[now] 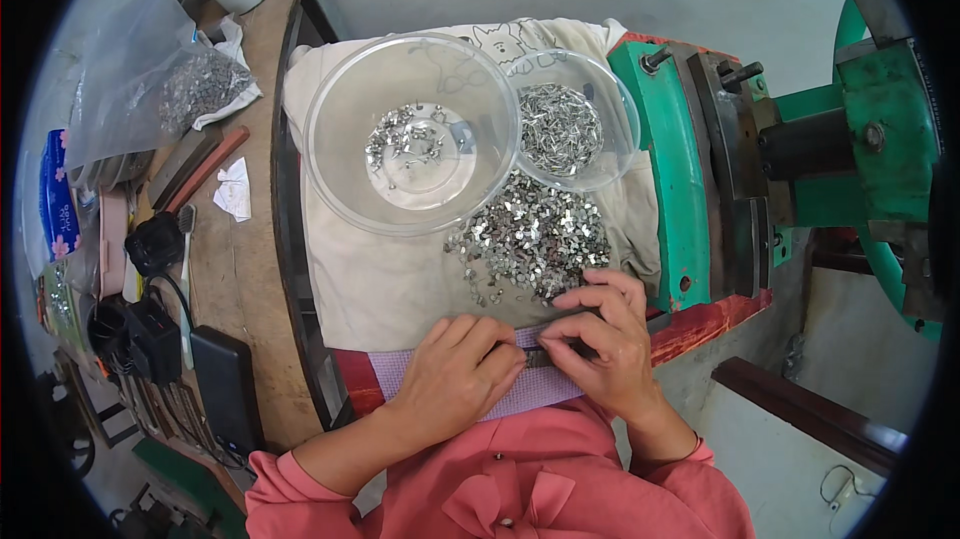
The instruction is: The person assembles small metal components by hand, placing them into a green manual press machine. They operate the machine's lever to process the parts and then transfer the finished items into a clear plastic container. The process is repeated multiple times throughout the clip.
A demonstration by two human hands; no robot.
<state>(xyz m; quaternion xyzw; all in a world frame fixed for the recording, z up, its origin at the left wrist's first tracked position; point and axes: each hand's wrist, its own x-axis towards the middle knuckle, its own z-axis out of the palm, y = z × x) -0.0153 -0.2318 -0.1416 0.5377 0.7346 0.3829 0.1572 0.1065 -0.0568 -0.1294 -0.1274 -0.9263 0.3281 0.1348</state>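
Both hands meet at the front edge of the cloth, over a small dark strip-like piece (540, 358) whose kind I cannot make out. My left hand (455, 377) has its fingers curled and pressed together at the left end of that piece. On the other side, my right hand (608, 344) pinches with thumb and forefinger, its other fingers bent above; what lies in the pinch is hidden. Just beyond them spreads a loose pile of small shiny metal pieces (540, 239). A large clear tub (330, 174) holds some small metal parts, and a smaller clear tub (627, 139) holds many tiny metal pins.
A pale cloth (350, 279) lies under the tubs and pile. Green machine framework (655, 139) stands close on the right. To the left, a wooden bench (240, 269) carries a black power bank (225, 389), a toothbrush (186, 279) and a plastic bag of metal bits (200, 89).
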